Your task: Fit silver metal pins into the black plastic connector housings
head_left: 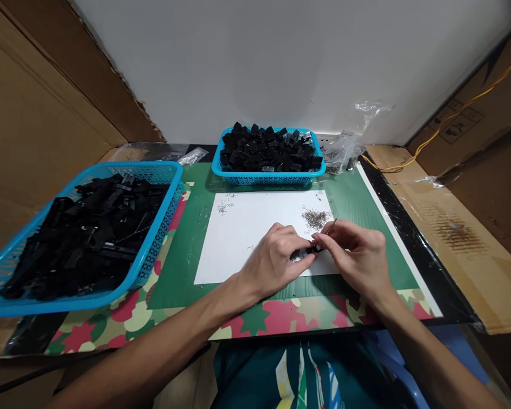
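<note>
A pale wall (281, 62) fills the back, with cardboard (38, 85) standing on the left and more cardboard (485, 108) on the right, cut off by the frame. The black counter (453, 304) shows around a green mat (179, 267), which is edged at the front by a red, green and cream pattern. The large blue basket (162, 213) on the left, cropped by the frame, is heaped with black parts; the lower layers are hidden. A white sheet (238, 244) lies on the mat, partly covered by the hands. Behind it, a smaller blue basket (268, 179) holds short black pieces. Clear plastic bags (343, 150) beside it partly hide a socket (325, 138).

Over the sheet's near right portion, the left hand (281, 255) pinches a small black part (311, 250) between thumb and fingers; its shape is mostly hidden. The right hand (360, 255) meets it, thumb and fingertips closed around a thin, dark tool (332, 225) whose lower end cannot be made out. Just beyond lies a pile of tiny metal pieces (315, 218), too small to tell apart.
</note>
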Available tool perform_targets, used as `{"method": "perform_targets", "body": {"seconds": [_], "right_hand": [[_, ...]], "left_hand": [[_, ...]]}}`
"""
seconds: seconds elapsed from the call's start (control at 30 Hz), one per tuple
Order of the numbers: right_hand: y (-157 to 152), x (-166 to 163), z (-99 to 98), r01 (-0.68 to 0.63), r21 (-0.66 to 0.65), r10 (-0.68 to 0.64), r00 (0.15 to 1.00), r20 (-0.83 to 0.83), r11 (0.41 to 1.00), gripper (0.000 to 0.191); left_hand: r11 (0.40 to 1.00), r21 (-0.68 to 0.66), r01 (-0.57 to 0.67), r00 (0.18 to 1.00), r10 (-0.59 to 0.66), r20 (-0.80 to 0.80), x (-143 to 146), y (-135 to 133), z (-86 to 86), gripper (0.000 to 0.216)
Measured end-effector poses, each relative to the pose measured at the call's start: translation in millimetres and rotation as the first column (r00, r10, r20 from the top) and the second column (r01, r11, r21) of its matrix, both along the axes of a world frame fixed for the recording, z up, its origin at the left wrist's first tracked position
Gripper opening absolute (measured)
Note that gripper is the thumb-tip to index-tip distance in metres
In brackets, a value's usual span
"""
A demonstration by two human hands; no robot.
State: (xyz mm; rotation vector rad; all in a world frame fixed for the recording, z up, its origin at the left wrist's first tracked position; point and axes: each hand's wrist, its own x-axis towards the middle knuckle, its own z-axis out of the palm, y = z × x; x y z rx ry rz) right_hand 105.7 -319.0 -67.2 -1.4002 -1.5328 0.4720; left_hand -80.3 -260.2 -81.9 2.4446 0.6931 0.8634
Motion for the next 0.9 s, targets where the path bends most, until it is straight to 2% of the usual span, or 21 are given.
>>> {"method": "perform_targets", "body": {"seconds": [0.2,0.57,0.63,0.8,0.9], "right_hand": [[-2,-2,0.5,-0.002,0.002,0.002,0.997,0.074,1.000,0.019],[2,-7,-3.2,-0.011,0.039,0.008,0.996,0.085,0.999,0.013],[4,-7,-4.6,-0.003,0.010,0.003,0.999,0.042,1.000,0.018],[8,-5,-6.7,-0.034,-0.086,0.008,0.958,-0.286,0.996,0.026],[8,-4,-4.4,-0.062,-0.092,0.033,0.957,-0.287,0.994,0.026]], "left_hand": [[0.999,-0.029,-0.029,0.999,0.028,-0.036,0,0,0.1,0.005],[0.998,-0.036,-0.047,0.998,0.046,-0.034,-3,1,-1.9,0.004],[0.998,-0.022,-0.053,0.999,0.052,-0.012,-3,0,-0.7,0.003],[0.998,-0.017,-0.052,0.998,0.053,0.016,-3,-1,1.1,0.004],[0.998,-0.027,-0.052,0.998,0.052,0.021,-3,0,0.8,0.003]]}}
